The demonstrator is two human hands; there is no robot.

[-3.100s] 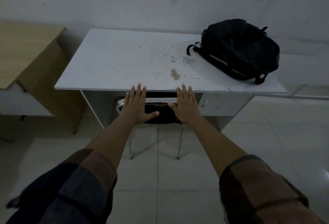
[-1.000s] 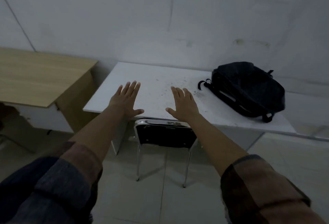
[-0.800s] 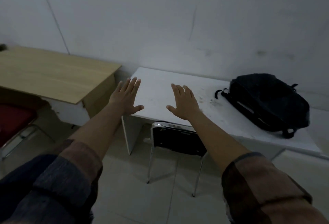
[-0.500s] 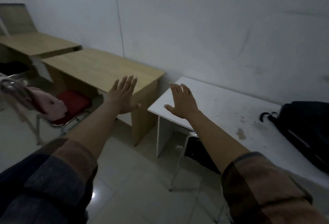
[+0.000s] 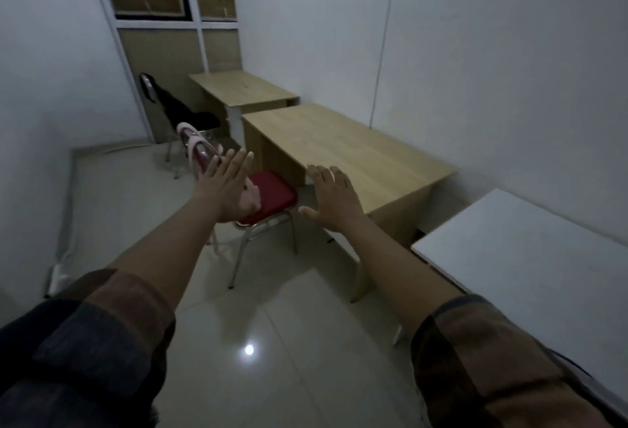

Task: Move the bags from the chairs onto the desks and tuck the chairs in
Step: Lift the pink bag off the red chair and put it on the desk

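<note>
Reaching both arms out toward the next chair, nothing held. My left hand (image 5: 226, 189) is flat with fingers straight and together; my right hand (image 5: 334, 196) is spread wide, palm down. Neither touches anything, as far as I can tell.

The red chair (image 5: 272, 198) stands just past my fingertips, pulled out from the wooden desk (image 5: 343, 152) that runs ahead of my right hand. A pink bag (image 5: 200, 152) hangs on the chair's back and spills onto the seat; my left hand overlaps it in view, so how much lies on the seat I cannot tell. Farther beyond my left hand, a black chair (image 5: 149, 86) carries a dark bag (image 5: 190, 113), beside a second wooden desk (image 5: 243, 91). The white desk (image 5: 530, 251) sits by my right forearm.

Step in hand, I judge: the approach to the red chair's bag. Next move calls for closing the gap, taking the pink bag with both hands, lifting it clear of the chair back, and setting it on the wooden desk to my right. Then push the chair under.
</note>
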